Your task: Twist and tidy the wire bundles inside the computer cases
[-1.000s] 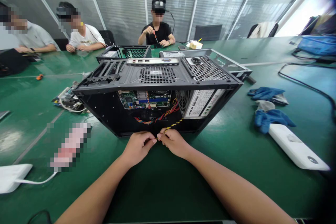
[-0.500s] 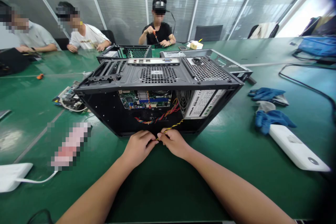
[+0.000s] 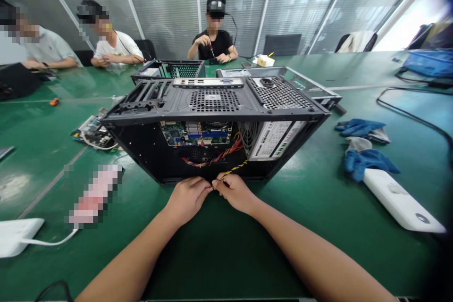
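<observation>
Left hand (image 3: 187,199) and right hand (image 3: 234,193) pinching yellow-black cable (image 3: 236,168)
Hard pulling could strain it near the power supply (image 3: 271,140), 2 o'clock.

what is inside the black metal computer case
Inside the black metal computer case: a green circuit board, bundled multicoloured wires and a silver, labelled power supply. The case's near top edge covers the board's upper part.

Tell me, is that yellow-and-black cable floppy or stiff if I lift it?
The twisted yellow-and-black cable is probably floppy, being thin and slightly curved. It looks light, since fingertips pinch it. It might pull taut, as it seems to lead from the power supply.
</observation>
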Demonstrator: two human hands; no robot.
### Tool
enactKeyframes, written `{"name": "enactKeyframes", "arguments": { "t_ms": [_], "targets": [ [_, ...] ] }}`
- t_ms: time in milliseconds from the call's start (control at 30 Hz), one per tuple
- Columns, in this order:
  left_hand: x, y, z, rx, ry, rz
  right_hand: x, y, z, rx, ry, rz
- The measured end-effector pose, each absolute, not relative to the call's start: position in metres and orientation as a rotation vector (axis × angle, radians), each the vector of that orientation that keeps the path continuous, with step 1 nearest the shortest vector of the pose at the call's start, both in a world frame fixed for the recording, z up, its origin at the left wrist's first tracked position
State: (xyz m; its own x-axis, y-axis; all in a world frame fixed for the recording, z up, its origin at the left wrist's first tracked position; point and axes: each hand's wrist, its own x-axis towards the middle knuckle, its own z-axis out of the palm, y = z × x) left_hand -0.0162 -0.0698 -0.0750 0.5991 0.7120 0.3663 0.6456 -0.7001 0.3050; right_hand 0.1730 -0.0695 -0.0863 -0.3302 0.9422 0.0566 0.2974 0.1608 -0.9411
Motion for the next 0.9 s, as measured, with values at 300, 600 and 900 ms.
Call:
{"name": "enactKeyframes", "arguments": {
  "t_ms": [300,600,900],
  "targets": [
    [-0.0166,-0.0697,-0.0777,2.795,1.126,0.871,0.173,-0.0679,-0.0858,-1.231,-1.698,1.211],
    [-0.015,-0.0691,-0.0741,2.802,1.13,0.753,0.172,-0.0691,-0.0856,-1.193,-1.7,1.225],
    [-0.0166,-0.0696,-0.078,2.654,1.16,0.835,0.1723,-0.0686,-0.0847,-1.231,-1.674,1.22]
  ]
}}
